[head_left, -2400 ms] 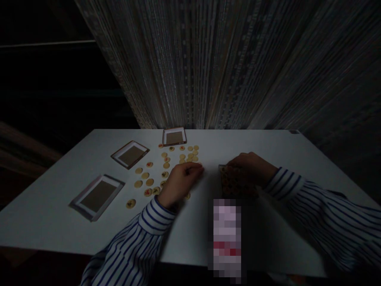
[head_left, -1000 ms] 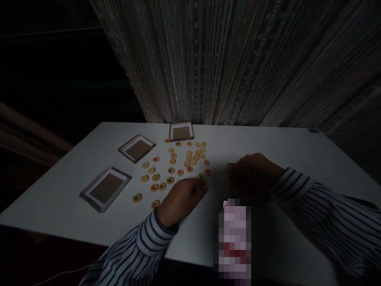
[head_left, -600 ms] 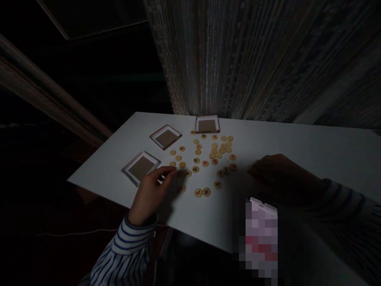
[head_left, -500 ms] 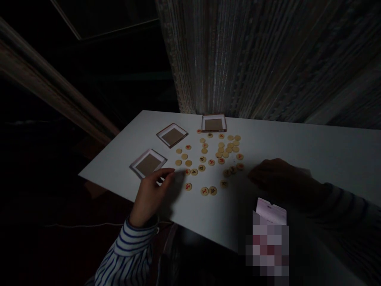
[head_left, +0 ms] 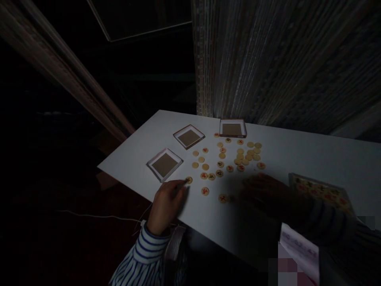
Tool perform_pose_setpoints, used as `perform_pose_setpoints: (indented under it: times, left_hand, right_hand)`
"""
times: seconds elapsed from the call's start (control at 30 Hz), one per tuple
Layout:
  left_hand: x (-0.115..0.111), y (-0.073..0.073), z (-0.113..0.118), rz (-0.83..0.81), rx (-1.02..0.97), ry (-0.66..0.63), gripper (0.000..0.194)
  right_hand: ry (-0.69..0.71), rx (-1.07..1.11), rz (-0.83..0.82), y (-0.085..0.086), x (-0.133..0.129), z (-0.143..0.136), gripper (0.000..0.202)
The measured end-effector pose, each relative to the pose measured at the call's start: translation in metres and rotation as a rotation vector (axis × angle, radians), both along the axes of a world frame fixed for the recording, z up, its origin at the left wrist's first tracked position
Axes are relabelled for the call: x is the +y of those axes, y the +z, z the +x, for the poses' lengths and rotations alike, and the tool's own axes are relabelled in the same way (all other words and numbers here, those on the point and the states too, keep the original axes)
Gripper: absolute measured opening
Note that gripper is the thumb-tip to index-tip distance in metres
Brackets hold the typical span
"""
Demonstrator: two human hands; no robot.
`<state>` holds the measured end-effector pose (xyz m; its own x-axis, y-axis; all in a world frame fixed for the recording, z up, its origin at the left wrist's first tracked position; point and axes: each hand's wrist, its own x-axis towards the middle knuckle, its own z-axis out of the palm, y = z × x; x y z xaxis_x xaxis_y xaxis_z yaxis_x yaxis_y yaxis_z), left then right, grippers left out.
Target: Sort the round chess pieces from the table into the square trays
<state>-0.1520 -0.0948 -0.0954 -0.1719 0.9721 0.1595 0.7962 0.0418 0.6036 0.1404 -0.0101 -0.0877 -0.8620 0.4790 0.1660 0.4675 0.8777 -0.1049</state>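
My left hand (head_left: 166, 202) is at the table's left front part, with thumb and index finger closed at the edge of a Chinese chess piece (head_left: 189, 180) marked in black. My right hand (head_left: 268, 194) reaches low over the table from the right, in deep shadow. Its fingers are too dark to read, and they cover some pieces beneath. A red-marked piece (head_left: 205, 191) lies alone between the hands, and another red-marked piece (head_left: 223, 198) lies nearer my right hand. Several blank-side-up pieces (head_left: 249, 157) cluster farther back, among scattered face-up ones.
Three shallow box parts with brown bottoms stand on the white table (head_left: 133, 147): a left one (head_left: 164, 164), a middle one (head_left: 189, 138) and a back one (head_left: 232, 129). A box of lined-up pieces (head_left: 323, 190) lies right. A lit phone (head_left: 300, 246) is at front; bead curtains hang behind.
The view has swung left, bringing the box of pieces into sight. A black-marked piece now shows at my left fingertips. My right hand has moved left over the pieces, covering several.
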Motion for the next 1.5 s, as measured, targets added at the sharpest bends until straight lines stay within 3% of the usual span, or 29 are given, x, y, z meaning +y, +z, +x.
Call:
perform_pose_setpoints:
  times: [0.17,0.43,0.67,0.77,0.97,1.1,1.23,1.43,1.5]
  left_hand:
    - [0.020,0.002,0.001,0.004,0.038,-0.125,0.025]
    - [0.077,0.004,0.007,-0.007,0.211,-0.252,0.020]
    - [0.100,-0.003,0.009,-0.055,0.250,-0.322,0.020]
    - [0.098,-0.002,0.006,-0.066,0.007,-0.285,0.025]
    - [0.086,-0.002,-0.001,-0.247,-0.895,-0.075,0.034]
    - [0.080,0.000,-0.002,-0.251,-1.112,-0.032,0.030]
    - [0.076,0.000,-0.004,-0.234,-1.047,-0.049,0.031]
    - [0.064,0.004,-0.011,-0.072,-0.505,0.025,0.035]
    - [0.060,0.007,-0.012,-0.036,-0.405,0.034,0.033]
  right_hand:
    - [-0.032,-0.093,-0.097,0.010,0.015,-0.029,0.021]
    - [-0.183,-0.232,-0.160,0.021,0.055,-0.099,0.025]
    - [-0.160,-0.235,-0.154,0.021,0.061,-0.109,0.025]
    - [-0.177,-0.179,-0.149,0.019,0.063,-0.105,0.025]
    - [-0.085,0.174,-0.118,0.006,0.065,-0.112,0.028]
    - [-0.017,0.280,-0.120,0.003,0.061,-0.129,0.032]
    - [-0.034,0.231,-0.134,0.004,0.058,-0.143,0.029]
    - [-0.127,0.027,-0.119,-0.005,0.060,-0.153,0.025]
    - [-0.154,-0.046,-0.128,-0.009,0.060,-0.157,0.025]
